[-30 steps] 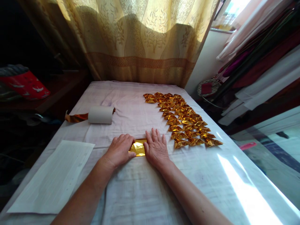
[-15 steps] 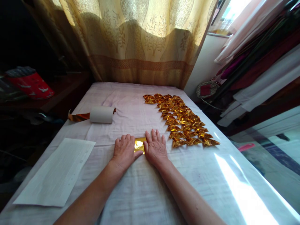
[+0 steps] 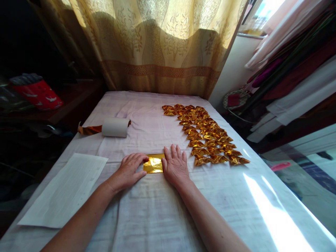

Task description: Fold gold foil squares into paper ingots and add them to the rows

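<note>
A folded rectangle of shiny gold foil paper [image 3: 154, 163] lies flat on the sheet-covered table, between my two hands. My left hand [image 3: 130, 170] is at its left end, thumb and fingers apart, with the fingertips touching or close to the foil's edge. Flat over the right end of the foil, my right hand [image 3: 175, 166] presses down with its fingers stretched out. That end is hidden under the palm. Beyond my right hand, several folded gold foil ingots [image 3: 207, 134] stand in rows.
A grey-white cardboard roll [image 3: 114, 127] with copper-coloured foil in it lies at the back left. A white paper sheet [image 3: 65, 190] rests at the left side. A patterned curtain [image 3: 162, 66] hangs behind the table [image 3: 147, 217]. Clothes [image 3: 296, 73] hang at the right.
My left hand has slid left off the foil, so more of the gold rectangle shows. My right hand stays in place on its right end.
</note>
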Available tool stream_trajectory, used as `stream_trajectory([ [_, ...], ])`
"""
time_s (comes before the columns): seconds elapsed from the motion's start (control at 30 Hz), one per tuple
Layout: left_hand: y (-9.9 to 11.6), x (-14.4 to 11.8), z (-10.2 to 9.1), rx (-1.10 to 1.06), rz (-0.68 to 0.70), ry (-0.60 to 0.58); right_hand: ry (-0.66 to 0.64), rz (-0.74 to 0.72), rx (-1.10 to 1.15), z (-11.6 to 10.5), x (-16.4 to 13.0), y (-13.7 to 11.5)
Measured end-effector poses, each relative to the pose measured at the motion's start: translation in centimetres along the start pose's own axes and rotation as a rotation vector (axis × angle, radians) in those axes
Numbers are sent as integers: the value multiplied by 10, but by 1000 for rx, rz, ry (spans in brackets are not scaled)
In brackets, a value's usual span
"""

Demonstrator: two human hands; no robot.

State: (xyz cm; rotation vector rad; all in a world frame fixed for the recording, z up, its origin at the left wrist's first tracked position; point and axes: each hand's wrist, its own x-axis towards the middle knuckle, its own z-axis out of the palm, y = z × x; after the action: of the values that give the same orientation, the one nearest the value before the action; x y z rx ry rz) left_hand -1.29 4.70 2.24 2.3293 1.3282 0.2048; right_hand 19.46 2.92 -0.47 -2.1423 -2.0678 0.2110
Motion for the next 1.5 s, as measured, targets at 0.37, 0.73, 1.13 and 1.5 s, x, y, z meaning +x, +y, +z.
stream_trajectory([
  [0.37, -4, 2, 7, -55, -12, 61, 250, -330, 67, -1, -19, -5],
  [0.73, -12, 1, 15, -49, 31, 134, -243, -573, 123, -12, -48, 12],
  [1.13, -22, -2, 7, -45, 136, 67, -261, -486, 12, -26, -54, 43],
  [1.5, 18, -22, 33, 236, 317, 185, -203, -497, 13, -18, -55, 45],
])
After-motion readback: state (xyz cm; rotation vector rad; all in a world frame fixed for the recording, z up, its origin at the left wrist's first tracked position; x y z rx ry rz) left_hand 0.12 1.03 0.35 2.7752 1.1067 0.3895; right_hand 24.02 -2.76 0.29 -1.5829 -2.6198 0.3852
